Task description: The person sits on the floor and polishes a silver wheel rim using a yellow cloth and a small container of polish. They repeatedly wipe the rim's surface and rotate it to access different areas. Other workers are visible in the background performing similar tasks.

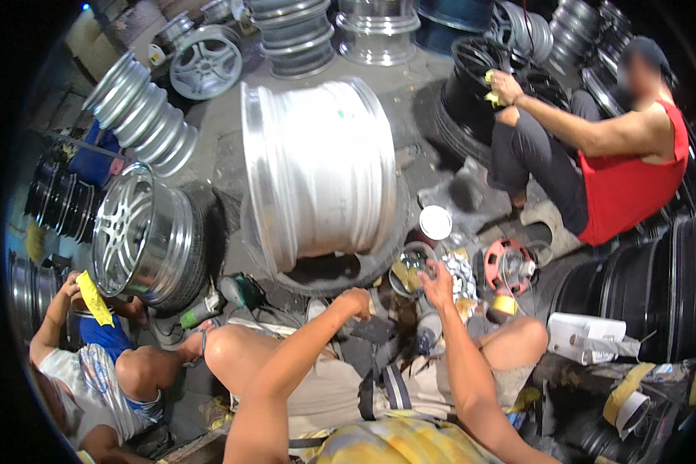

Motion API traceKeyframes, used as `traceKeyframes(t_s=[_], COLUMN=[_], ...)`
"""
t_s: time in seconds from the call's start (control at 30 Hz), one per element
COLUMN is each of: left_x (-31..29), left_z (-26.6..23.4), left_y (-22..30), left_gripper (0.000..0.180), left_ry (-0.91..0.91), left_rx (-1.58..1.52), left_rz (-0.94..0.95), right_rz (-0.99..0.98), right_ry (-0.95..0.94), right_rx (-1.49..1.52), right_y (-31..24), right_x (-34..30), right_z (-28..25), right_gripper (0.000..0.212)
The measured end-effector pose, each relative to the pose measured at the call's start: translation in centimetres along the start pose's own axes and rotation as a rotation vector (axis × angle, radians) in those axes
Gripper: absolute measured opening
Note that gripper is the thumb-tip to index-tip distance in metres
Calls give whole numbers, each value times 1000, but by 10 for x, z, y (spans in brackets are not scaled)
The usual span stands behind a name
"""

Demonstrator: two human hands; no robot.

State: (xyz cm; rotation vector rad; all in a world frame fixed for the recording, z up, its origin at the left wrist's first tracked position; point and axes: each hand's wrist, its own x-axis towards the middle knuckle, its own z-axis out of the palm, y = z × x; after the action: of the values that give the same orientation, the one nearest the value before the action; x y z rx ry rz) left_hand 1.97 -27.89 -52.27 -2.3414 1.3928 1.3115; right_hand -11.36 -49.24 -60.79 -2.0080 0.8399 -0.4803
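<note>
A large bare silver wheel rim [321, 170] stands on its tread on a black tyre [317, 284] in front of me. My left hand [356, 304] is closed with curled fingers, near the tyre's front edge. Just below it is a dark grey sheet [373, 330]; whether the fingers grip it is unclear. My right hand [438, 284] is beside a round tub [411, 271] with brownish contents, its fingers apart. Crumpled silvery pieces [462, 277] lie to its right.
A white-lidded can [435, 222], an orange-red round frame [508, 267] and a yellow tape roll [504, 305] sit right. A green power tool [240, 291] lies left. One person [630, 170] works on a black rim; another [100, 363] holds yellow material by a chrome rim [143, 240].
</note>
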Motion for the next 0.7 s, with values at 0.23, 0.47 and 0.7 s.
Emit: traceKeyframes(t_s=[0.23, 0.47, 0.7], left_x=[-163, -232, -239], left_z=[-197, -269, -245], left_y=[70, -1, -23], left_gripper=[39, 10, 37], left_ry=[412, 1750, 1535], left_rx=[-188, -340, -448], left_rz=[262, 104, -293], right_rz=[-70, -141, -148], right_ry=[31, 94, -67], right_rx=[83, 323, 716], right_y=[-86, -222, -216], right_x=[27, 44, 38], right_z=[-27, -58, -30], right_gripper=[28, 22, 14])
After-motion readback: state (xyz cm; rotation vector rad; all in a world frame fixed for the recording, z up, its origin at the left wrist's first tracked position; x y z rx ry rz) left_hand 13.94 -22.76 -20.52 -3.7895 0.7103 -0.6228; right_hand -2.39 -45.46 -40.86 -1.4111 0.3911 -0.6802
